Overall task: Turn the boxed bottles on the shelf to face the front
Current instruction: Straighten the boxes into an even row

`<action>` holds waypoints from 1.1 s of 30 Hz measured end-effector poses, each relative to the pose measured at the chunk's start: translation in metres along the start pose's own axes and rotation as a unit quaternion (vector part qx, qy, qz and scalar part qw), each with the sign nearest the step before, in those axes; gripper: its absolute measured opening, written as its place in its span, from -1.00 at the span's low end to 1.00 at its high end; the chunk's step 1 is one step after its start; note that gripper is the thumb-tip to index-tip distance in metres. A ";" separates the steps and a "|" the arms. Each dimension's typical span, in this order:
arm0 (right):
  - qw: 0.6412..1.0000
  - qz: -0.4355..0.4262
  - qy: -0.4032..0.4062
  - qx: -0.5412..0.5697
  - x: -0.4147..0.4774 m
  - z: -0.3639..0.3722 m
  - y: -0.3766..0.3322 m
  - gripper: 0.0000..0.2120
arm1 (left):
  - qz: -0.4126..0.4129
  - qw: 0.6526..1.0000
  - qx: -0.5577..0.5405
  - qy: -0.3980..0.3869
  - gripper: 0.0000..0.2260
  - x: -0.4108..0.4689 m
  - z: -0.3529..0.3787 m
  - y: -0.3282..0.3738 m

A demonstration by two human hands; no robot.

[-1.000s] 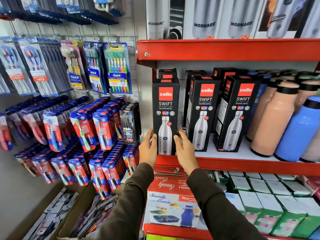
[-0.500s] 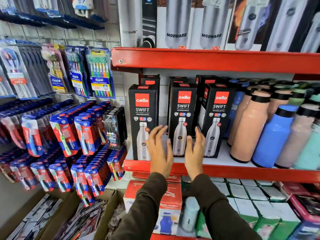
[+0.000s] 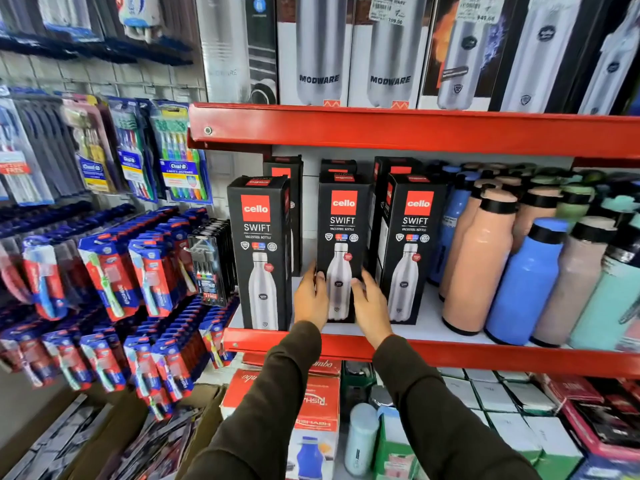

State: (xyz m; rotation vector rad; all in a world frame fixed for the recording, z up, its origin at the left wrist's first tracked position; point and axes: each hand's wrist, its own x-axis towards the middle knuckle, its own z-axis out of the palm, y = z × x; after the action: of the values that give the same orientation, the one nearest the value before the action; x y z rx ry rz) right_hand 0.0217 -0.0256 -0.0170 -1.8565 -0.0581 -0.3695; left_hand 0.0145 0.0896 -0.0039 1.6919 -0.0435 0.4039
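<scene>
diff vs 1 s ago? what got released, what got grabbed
Both hands let go of the left box and moved right. The left hand and right hand now clasp the lower sides of the middle box. The left box stays upright facing front; the right box and loose bottles are unchanged.

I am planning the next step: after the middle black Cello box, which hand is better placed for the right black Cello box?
Probably the right hand: it lies next to the right black Cello box, while the left hand is beyond the middle black Cello box.
</scene>
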 end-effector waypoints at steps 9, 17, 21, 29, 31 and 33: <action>1.000 -0.022 0.015 0.012 -0.022 -0.007 -0.003 -0.57 | 0.021 0.999 0.005 0.032 -0.65 -0.015 -0.017 0.000; 0.999 -0.032 0.030 0.028 -0.050 -0.009 -0.009 -0.60 | 0.027 0.999 -0.001 0.029 -0.63 -0.032 -0.026 -0.006; 0.998 -0.034 0.030 0.034 -0.055 -0.009 -0.010 -0.59 | 0.029 0.999 0.001 0.024 -0.62 -0.038 -0.028 -0.002; 0.998 -0.042 0.022 0.035 -0.055 -0.013 -0.010 -0.61 | 0.014 0.999 -0.038 0.019 -0.61 -0.044 -0.023 -0.001; 0.998 -0.054 0.024 0.036 -0.056 -0.016 -0.007 -0.64 | 0.034 0.998 -0.036 0.041 -0.60 -0.047 -0.017 -0.004; 0.996 -0.071 0.043 0.031 -0.058 -0.022 -0.003 -0.68 | 0.063 0.993 -0.033 0.094 -0.62 -0.051 -0.008 -0.006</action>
State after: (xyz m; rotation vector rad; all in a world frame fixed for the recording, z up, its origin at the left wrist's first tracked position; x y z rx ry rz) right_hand -0.0391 -0.0372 -0.0244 -1.7786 -0.1420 -0.5405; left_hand -0.0341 0.0876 -0.0232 1.5850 -0.0252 0.6497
